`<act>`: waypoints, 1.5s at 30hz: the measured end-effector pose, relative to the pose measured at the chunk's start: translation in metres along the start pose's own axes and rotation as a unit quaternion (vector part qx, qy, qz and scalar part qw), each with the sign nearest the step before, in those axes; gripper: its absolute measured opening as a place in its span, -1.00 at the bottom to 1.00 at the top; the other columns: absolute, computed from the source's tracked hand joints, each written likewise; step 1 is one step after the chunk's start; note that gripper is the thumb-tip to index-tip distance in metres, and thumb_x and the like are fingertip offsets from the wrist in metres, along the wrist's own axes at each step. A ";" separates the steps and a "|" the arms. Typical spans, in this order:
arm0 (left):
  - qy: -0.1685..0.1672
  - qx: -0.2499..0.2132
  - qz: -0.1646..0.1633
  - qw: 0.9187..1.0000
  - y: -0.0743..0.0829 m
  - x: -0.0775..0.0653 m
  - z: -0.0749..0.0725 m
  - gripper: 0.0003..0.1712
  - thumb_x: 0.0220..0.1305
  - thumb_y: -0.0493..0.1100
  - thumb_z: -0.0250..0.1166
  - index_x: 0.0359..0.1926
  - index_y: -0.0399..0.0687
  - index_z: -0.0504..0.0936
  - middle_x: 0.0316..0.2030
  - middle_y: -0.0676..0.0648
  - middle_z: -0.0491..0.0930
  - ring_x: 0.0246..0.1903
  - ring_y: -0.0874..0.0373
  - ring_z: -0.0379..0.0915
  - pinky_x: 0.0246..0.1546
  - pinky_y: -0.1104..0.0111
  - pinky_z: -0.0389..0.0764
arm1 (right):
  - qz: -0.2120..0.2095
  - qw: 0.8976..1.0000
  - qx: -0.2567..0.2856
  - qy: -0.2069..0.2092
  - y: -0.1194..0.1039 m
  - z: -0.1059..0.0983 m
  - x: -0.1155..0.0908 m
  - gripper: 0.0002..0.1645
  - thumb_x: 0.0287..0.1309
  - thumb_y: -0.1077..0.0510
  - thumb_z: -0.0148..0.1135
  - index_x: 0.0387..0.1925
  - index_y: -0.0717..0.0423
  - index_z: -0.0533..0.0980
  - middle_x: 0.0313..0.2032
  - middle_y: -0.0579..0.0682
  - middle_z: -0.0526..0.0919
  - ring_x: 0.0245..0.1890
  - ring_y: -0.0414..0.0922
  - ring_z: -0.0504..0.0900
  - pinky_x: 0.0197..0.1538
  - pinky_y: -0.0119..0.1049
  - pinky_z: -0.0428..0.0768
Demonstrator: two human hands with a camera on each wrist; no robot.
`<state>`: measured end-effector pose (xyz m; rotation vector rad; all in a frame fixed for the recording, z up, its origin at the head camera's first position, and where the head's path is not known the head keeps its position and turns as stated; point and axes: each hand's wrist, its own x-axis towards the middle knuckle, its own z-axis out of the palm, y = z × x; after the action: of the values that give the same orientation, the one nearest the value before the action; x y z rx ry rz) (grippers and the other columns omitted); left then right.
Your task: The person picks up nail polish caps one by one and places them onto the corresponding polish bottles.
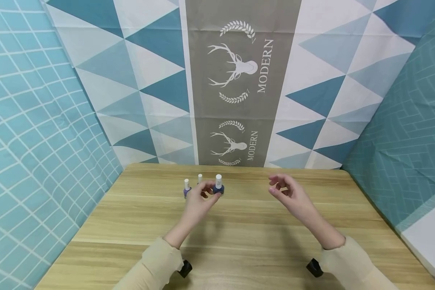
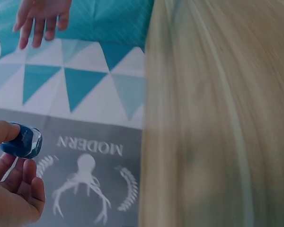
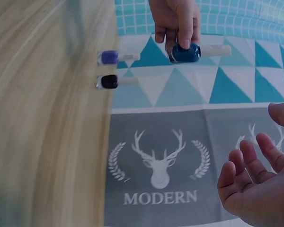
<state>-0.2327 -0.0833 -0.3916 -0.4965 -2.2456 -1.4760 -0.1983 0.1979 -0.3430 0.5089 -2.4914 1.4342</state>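
Between thumb and fingers, my left hand (image 1: 200, 201) pinches a dark blue nail polish bottle (image 1: 218, 189) with a white cap, upright above the table. The same bottle (image 2: 23, 141) shows at the left edge of the left wrist view, thumb on its side. Beyond that hand stand a purple nail polish bottle (image 3: 109, 57) and a very dark one (image 3: 108, 82), both white-capped; in the head view the hand partly covers them. Over the table's right half, my right hand (image 1: 291, 196) hovers with loosely bent fingers and nothing in them.
A wood-grain table (image 1: 239, 241) stretches beneath both hands. Behind it hangs a patterned cloth (image 1: 235, 88) with deer heads and triangles. Blue tiled sheeting (image 1: 32, 121) flanks the left side, teal sheeting (image 1: 406, 153) the right. A white surface (image 1: 431, 233) borders the table's right edge.
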 end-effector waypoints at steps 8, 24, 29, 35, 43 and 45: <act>0.004 0.044 -0.035 0.998 -0.028 0.002 -0.007 -0.75 0.00 -0.31 0.43 -0.24 -0.19 0.61 -0.32 -0.10 0.65 -0.39 0.08 0.54 -0.42 0.41 0.48 | -0.001 0.999 -0.041 0.016 0.023 0.001 -0.003 -0.58 0.21 0.12 0.23 0.10 0.09 0.44 -0.13 0.09 0.55 -0.24 -0.19 0.44 -0.25 -0.37 0.48; -0.025 0.112 -0.137 0.984 -0.070 0.007 -0.004 -0.75 0.02 -0.30 0.41 -0.26 -0.32 0.58 -0.35 -0.17 0.62 -0.41 0.11 0.50 -0.39 0.34 0.54 | -0.057 0.989 -0.119 0.068 0.074 0.008 -0.006 -0.58 0.14 0.18 0.30 0.03 0.19 0.46 -0.22 0.07 0.54 -0.35 -0.16 0.44 -0.40 -0.37 0.45; -0.029 0.138 -0.139 0.980 -0.078 0.006 -0.001 -0.75 -0.03 -0.35 0.41 -0.30 -0.34 0.56 -0.37 -0.20 0.60 -0.40 0.06 0.53 -0.35 0.27 0.57 | -0.067 0.988 -0.118 0.070 0.080 0.009 -0.006 -0.59 0.13 0.20 0.30 0.02 0.18 0.46 -0.22 0.02 0.54 -0.36 -0.12 0.45 -0.41 -0.37 0.44; -0.032 0.170 -0.138 0.975 -0.083 0.009 0.002 -0.76 -0.05 -0.35 0.41 -0.33 -0.34 0.56 -0.40 -0.19 0.59 -0.41 0.03 0.54 -0.34 0.23 0.57 | -0.071 0.988 -0.121 0.072 0.082 0.009 -0.008 -0.60 0.13 0.21 0.29 0.02 0.15 0.46 -0.23 0.00 0.55 -0.36 -0.16 0.45 -0.42 -0.36 0.45; -0.049 0.200 -0.144 0.968 -0.087 0.010 0.002 -0.78 -0.05 -0.34 0.41 -0.34 -0.31 0.57 -0.45 -0.14 0.57 -0.41 0.03 0.46 -0.30 0.18 0.52 | -0.080 0.987 -0.118 0.069 0.082 0.008 -0.009 -0.60 0.11 0.24 0.31 0.01 0.14 0.46 -0.25 0.00 0.55 -0.38 -0.18 0.45 -0.43 -0.33 0.47; -0.054 0.204 -0.147 0.966 -0.087 0.010 0.001 -0.77 -0.05 -0.33 0.41 -0.34 -0.30 0.57 -0.45 -0.13 0.58 -0.41 0.03 0.47 -0.29 0.18 0.52 | -0.080 0.987 -0.119 0.070 0.083 0.009 -0.009 -0.60 0.11 0.25 0.31 0.01 0.15 0.46 -0.26 0.01 0.55 -0.38 -0.19 0.45 -0.43 -0.32 0.48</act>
<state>-0.2844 -0.1141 -0.4546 -0.1205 -2.7083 -1.0780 -0.2232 0.2306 -0.4160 0.5272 -2.4060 1.0576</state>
